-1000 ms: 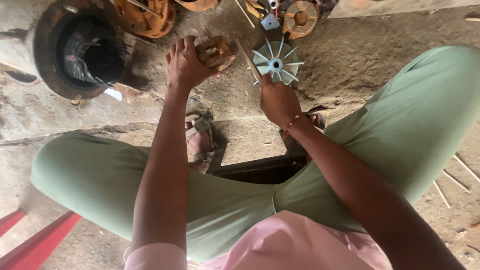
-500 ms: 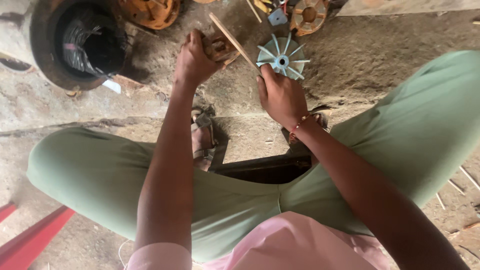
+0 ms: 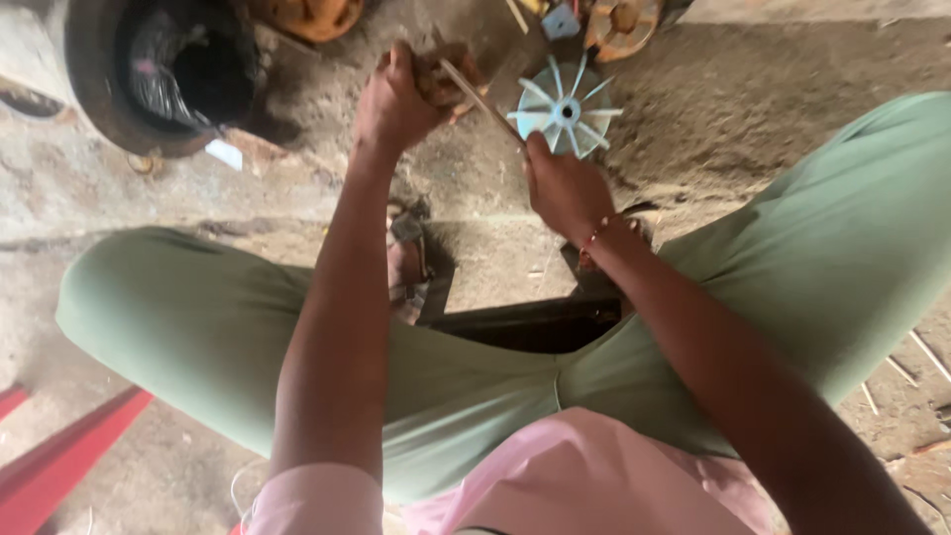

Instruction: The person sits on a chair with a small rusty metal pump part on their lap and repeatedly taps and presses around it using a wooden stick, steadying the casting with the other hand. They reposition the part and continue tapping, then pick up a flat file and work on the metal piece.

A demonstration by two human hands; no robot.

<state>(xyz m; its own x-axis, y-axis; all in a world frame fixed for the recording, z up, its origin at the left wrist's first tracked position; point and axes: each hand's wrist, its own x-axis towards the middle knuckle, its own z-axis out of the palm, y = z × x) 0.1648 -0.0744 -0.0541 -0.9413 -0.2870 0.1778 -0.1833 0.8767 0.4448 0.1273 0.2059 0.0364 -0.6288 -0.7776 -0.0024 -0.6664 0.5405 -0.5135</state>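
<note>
The brown part (image 3: 436, 81) sits clamped in the left hand (image 3: 396, 99), fingers curled tight around it, held above the dirt floor (image 3: 713, 109) just ahead of the knees. A thin stick (image 3: 480, 99) runs from that part down and right to the right hand (image 3: 565, 188), which is closed around its lower end; whether it is wood or metal is hard to tell. Just beyond the right hand's knuckles lies a pale blue fan (image 3: 563, 109), blades up, on the floor. Further out past both hands are a rusty round casing (image 3: 619, 20) and another orange one (image 3: 307, 15); off beyond the left hand stands a dark bucket (image 3: 149, 79). Below the hands a sandal (image 3: 406, 263) rests on the ground between the green trouser legs (image 3: 198, 327). The stick looks slender and is angled into the part, so a hard push could snap it or let it skid off towards the left fingers. A slip the other way might carry the right hand onto the fan and crack a blade.
</note>
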